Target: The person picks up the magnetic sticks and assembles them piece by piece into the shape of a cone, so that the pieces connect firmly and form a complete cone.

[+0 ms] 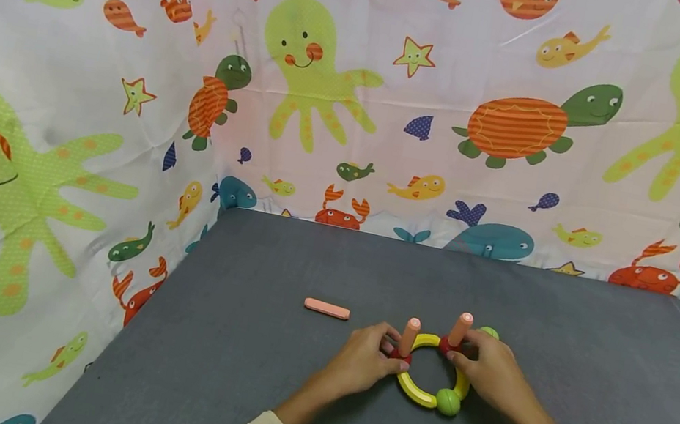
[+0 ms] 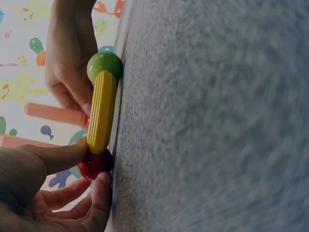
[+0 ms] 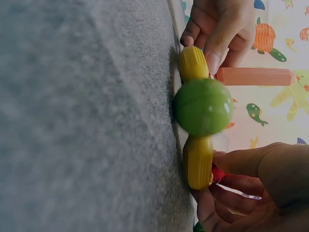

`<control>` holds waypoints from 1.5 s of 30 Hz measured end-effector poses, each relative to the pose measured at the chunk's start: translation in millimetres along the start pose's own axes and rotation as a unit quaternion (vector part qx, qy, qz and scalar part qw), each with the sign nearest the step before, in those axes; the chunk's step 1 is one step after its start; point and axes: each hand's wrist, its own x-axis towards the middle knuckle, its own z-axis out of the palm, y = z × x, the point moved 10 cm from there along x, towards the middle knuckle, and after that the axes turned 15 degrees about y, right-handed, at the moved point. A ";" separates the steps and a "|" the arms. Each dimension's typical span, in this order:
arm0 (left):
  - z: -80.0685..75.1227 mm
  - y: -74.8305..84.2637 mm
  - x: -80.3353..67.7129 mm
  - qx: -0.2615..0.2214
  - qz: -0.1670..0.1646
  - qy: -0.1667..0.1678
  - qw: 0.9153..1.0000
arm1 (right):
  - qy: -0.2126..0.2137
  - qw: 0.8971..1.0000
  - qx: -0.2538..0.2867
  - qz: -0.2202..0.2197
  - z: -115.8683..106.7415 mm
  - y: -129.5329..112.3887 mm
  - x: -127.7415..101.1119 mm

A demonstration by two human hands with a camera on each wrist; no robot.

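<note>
A toy ring of yellow curved pieces (image 1: pixel 415 389) joined by balls lies on the grey table (image 1: pixel 562 329). My left hand (image 1: pixel 390 357) pinches a red ball (image 2: pixel 96 163) on the ring's left side; an upright pink stick (image 1: pixel 409 336) rises from it. My right hand (image 1: pixel 454 352) pinches the red ball (image 1: pixel 445 345) at the ring's far side, which bears a second pink stick (image 1: pixel 460 329). A green ball (image 1: pixel 448 402) joins the near pieces and another green ball (image 1: pixel 489 332) shows behind my right hand. The right wrist view shows the near green ball (image 3: pixel 203 106) close up.
A loose pink stick (image 1: pixel 327 308) lies flat on the table left of the ring. A sea-animal printed cloth (image 1: pixel 358 96) hangs behind and to the left of the table. The table's left edge runs diagonally near my left forearm.
</note>
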 end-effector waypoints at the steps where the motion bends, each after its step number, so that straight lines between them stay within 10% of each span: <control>1: -0.3 -0.4 0.6 -0.004 -0.002 0.000 1.000 | 0.003 1.000 0.000 -0.002 -1.3 0.0 -1.2; 45: 29.0 18.9 63.8 0.033 0.062 -0.025 0.997 | -0.103 0.991 0.058 0.058 -8.4 20.3 -32.3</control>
